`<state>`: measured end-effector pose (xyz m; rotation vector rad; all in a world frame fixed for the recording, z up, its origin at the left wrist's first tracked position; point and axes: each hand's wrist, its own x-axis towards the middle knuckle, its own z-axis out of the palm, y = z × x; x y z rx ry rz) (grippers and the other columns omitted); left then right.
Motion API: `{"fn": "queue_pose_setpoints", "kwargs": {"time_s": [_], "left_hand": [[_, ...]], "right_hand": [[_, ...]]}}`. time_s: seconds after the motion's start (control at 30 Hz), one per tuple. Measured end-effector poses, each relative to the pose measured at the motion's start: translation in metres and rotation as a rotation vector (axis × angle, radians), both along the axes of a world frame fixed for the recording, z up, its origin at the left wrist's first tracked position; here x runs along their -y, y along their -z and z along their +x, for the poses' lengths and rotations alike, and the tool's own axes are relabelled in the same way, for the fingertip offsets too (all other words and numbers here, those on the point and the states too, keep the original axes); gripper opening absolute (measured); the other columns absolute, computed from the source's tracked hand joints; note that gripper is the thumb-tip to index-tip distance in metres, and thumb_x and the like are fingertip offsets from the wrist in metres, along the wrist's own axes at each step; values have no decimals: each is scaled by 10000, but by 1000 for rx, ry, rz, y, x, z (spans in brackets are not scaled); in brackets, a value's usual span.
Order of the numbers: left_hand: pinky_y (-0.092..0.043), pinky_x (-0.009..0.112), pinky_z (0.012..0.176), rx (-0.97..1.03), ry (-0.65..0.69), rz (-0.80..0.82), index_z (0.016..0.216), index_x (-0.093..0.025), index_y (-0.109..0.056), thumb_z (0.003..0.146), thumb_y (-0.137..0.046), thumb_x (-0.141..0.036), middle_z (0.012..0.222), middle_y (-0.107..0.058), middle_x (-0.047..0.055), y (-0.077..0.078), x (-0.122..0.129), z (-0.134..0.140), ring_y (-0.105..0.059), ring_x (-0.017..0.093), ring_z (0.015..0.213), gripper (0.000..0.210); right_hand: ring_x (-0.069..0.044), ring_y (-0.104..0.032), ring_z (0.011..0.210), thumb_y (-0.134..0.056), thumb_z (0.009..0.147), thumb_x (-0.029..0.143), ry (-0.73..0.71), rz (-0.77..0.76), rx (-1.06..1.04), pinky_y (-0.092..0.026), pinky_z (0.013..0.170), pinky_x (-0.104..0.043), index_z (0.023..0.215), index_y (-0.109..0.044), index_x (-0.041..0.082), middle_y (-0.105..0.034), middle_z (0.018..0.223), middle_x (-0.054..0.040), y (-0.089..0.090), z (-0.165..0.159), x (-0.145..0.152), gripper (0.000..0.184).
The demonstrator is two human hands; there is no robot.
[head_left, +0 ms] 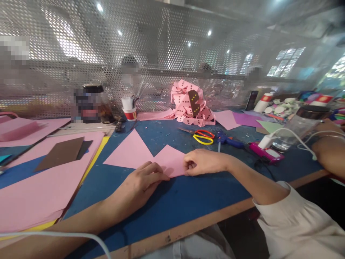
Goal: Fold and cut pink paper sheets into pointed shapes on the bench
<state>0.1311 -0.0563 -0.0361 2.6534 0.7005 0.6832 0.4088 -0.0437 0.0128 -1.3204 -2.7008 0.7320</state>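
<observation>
In front of me on the blue tabletop lies a sheet of pink paper (172,158), its near edge running between my two hands. My left hand (141,181) has its fingers together, pinching the near left corner of this paper. At the right edge of the same sheet, my right hand (203,162) closes thumb and forefinger on the paper. A second pink paper (130,151) lies flat just left of it, partly behind my left hand. Its hidden edge cannot be made out.
Scissors (203,137), a blue glue gun (229,139) and a magenta power strip (266,151) lie right. A pink folded-paper model (190,102) stands behind. Large pink sheets (40,196) are stacked left. Another person's arm (330,153) rests at far right. A perforated screen (156,46) closes the back.
</observation>
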Motion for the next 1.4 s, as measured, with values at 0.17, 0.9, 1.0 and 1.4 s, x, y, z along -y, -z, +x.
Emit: {"fn": "queue_pose_setpoints", "kwargs": {"time_s": [0.17, 0.9, 1.0, 1.4], "left_hand": [[-490, 279, 858, 3, 3, 12, 1156, -262, -681, 1032, -419, -158, 1075, -625, 52, 1, 0, -1, -598, 166, 997, 308], [-522, 286, 861, 2, 6, 52, 1145, -258, -691, 1030, -414, -158, 1072, -636, 59, 1, -2, 0, -616, 170, 1001, 316], [-523, 282, 860, 1, 9, 52, 1135, -253, -697, 1027, -423, -153, 1067, -641, 58, 0, -1, 0, -619, 167, 996, 311], [-534, 269, 841, 11, 14, 76, 1142, -262, -697, 1021, -432, -145, 1062, -647, 54, -1, -2, 1, -627, 160, 984, 314]], "right_hand": [[-137, -625, 727, -653, 810, 312, -1, -16, 10, -386, 627, -225, 846, -721, 183, -724, 822, -8, -1, 3, -2, 150], [-125, -613, 684, -676, 793, 315, 4, -101, 69, -404, 598, -214, 838, -718, 159, -697, 763, 0, -7, 24, -9, 168], [-124, -608, 682, -681, 791, 315, 0, -119, 80, -406, 599, -213, 842, -719, 149, -692, 764, -4, -10, 26, -8, 178], [-134, -604, 671, -691, 787, 325, 29, -175, 142, -413, 600, -223, 841, -719, 154, -690, 748, -14, -14, 36, -10, 182]]}}
